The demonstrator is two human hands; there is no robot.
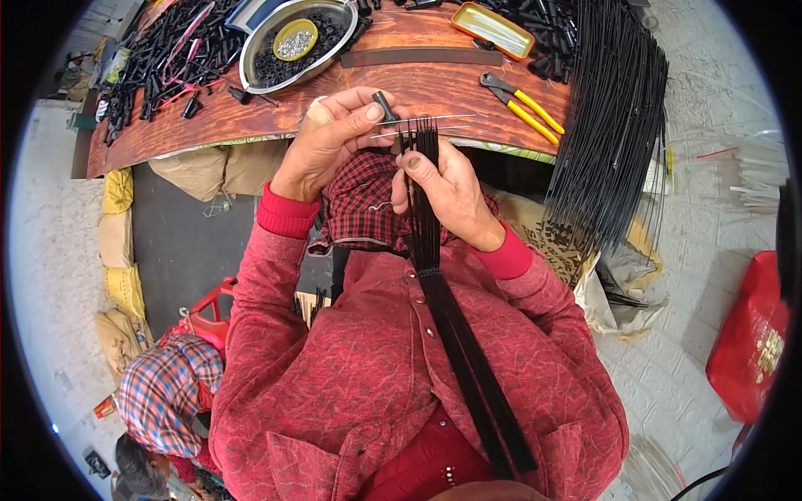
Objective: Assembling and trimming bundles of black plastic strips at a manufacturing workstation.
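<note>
Fingers of the left hand (330,138) pinch a short black tube (384,106); those of the right hand (451,188) clamp a bundle of black strands (424,221).
The bundle trails down the red jacket (326,367), thin metal rods (458,117) crossing its upper end; beyond, on the wooden table (401,88), lie yellow-handled pliers (531,107), an orange-rimmed tray (494,31) and a silver basin (246,65), with long loose strands (606,125) hanging over the edge.
</note>
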